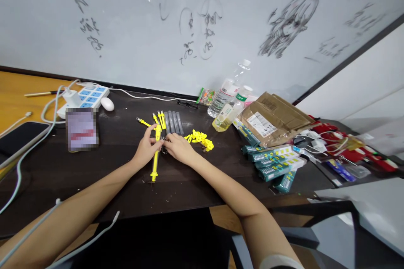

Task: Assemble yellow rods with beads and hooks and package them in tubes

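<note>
My left hand is closed around the upper part of a long yellow plastic rod, which has a wider crosspiece near its lower end. My right hand is pinched beside the rod, its fingertips meeting those of my left. Thin dark metal wire pieces show at the fingertips, too small to make out. Just beyond the hands lie several clear grey tubes side by side. Several yellow rods with metal ends rest left of them. Loose yellow plastic parts are heaped right of my right hand.
On the left are a power strip, a white mouse, a phone and cables. Two bottles and glasses stand or lie at the back. Cardboard packaging and several green boxes crowd the right.
</note>
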The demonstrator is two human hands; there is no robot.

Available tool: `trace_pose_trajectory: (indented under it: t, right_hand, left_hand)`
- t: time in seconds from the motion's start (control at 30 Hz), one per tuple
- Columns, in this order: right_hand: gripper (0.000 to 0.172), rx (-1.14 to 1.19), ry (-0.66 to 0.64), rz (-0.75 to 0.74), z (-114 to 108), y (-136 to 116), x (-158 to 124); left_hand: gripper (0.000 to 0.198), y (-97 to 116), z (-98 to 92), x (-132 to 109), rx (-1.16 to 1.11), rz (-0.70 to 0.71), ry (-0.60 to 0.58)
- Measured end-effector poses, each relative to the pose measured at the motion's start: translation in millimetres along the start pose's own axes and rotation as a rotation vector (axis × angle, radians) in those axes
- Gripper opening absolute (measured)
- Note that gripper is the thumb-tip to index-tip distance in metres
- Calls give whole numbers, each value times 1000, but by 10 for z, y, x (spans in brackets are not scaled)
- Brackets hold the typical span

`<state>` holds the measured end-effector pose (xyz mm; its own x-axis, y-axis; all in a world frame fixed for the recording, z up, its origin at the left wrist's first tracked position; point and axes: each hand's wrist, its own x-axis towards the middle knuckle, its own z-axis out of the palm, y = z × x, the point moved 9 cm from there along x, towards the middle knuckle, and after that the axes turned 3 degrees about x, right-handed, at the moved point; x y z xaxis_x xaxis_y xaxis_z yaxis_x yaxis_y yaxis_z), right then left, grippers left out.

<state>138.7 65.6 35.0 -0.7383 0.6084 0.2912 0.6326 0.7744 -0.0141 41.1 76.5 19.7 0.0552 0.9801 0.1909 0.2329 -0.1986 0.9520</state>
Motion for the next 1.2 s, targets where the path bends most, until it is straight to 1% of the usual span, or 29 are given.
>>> trace_pose_trajectory:
  t: [0.1,0.17,0.27,0.37,0.5,0.6,0.7,0.83,0.9,1.07,1.13,1.2]
  right_hand:
    - [16,-20,-30,-23,30,0,103]
    - [14,39,-13,-16,-5,48,112]
    - [11,243,73,59,-122,191,47]
    - [9,466,180,199,-193,370,-68]
    - [11,731,274,366,-120,528,-198]
    - [11,889,311,410,-41,555,-225]
    - [16,1062,340,441,11,573,-219]
    - [26,1269,355,468,59,596,-199]
    - [28,1314,357,470,71,607,-194]
    - [31,1385,354,484,123,630,-188]
    - [32,1422,335,486,153,615,-178]
    - [33,1467,302,482,186,582,-164]
  left_hand:
    - [67,16,-11,-4,2,5,1]
    - [67,20,-18,-2,-2,9,4]
    - [67,20,-15,0,-4,16,4]
    - [67,17,-5,-8,1,6,3]
    - [66,13,19,-20,-4,-15,-14]
    - [66,13,24,-18,0,-3,-15]
    - [66,-1,34,-15,-9,4,-21]
    - [68,-22,66,-17,-46,-4,-48]
    - [68,-6,48,-15,-33,12,-28]
    - [68,56,-48,-13,-9,55,68]
    - [69,73,-49,-17,-41,68,68]
    - [70,75,-13,-23,-66,75,34]
